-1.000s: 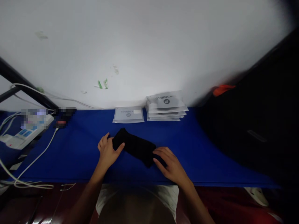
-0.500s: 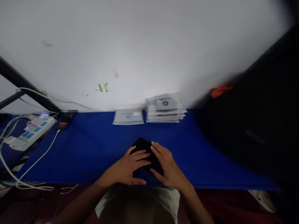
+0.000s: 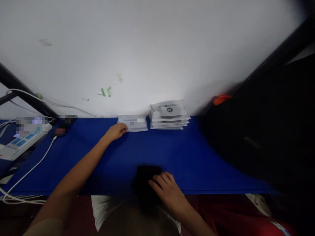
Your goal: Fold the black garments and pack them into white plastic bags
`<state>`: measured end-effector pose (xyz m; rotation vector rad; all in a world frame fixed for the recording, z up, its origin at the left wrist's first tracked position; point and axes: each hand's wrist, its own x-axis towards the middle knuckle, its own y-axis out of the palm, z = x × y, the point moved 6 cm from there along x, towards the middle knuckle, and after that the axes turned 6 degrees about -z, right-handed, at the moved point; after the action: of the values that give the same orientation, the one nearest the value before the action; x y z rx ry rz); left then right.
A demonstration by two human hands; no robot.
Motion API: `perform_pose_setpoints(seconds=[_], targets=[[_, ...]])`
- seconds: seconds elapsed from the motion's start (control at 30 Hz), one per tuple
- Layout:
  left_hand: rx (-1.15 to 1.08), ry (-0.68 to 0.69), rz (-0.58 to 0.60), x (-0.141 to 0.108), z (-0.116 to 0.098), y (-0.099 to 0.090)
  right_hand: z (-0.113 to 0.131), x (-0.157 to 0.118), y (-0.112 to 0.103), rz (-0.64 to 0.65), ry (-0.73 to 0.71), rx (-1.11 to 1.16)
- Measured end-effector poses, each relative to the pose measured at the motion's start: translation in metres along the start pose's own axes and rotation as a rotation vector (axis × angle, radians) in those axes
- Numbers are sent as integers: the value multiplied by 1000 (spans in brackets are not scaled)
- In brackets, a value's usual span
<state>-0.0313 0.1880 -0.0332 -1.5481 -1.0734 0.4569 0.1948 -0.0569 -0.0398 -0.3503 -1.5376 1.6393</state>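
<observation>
My left hand (image 3: 117, 131) is stretched out to the back of the table, its fingers curled together on the left front corner of a flat frosted zip bag (image 3: 134, 125) with dark print. At the front edge, a black folded cloth (image 3: 145, 180) is under the fingers of my right hand (image 3: 166, 188), which grip its right side. The cloth hangs partly over the edge toward my body. Its exact kind is hard to make out in the dark.
A stack of several similar frosted bags (image 3: 169, 114) stands right of the single one, against the white wall. A white power strip (image 3: 27, 139) with cables lies at the left. A large black object (image 3: 258, 131) fills the right side, with an orange piece (image 3: 221, 99) beside it.
Both hands lay spread on the black cloth before. My left hand has moved away to the frosted bag at the back, while my right hand has drawn the cloth to the table's front edge.
</observation>
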Motion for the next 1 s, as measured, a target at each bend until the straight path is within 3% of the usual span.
perform_pose_setpoints(seconds=[0.17, 0.27, 0.4, 0.53, 0.63, 0.73, 0.87, 1.0], targets=[[64, 22, 37, -13, -12, 0, 4, 1, -11, 167, -140, 87], [87, 59, 45, -27, -32, -4, -8, 7, -23, 171, -118, 151], [82, 181, 15, -46, -67, -10, -24, 22, -43, -64, -127, 255], [-49, 284, -97, -62, -102, -18, -24, 52, -54, -356, -350, 278], [-149, 286, -92, -73, -122, -18, -25, 81, -40, -355, -414, 118], [-93, 236, -66, -80, -132, -10, -35, 104, -13, -185, -263, 6], [48, 169, 58, -85, -136, 10, -43, 109, 22, 45, -14, -114], [92, 171, 146, -88, -144, 17, -35, 108, 35, -49, 10, -147]])
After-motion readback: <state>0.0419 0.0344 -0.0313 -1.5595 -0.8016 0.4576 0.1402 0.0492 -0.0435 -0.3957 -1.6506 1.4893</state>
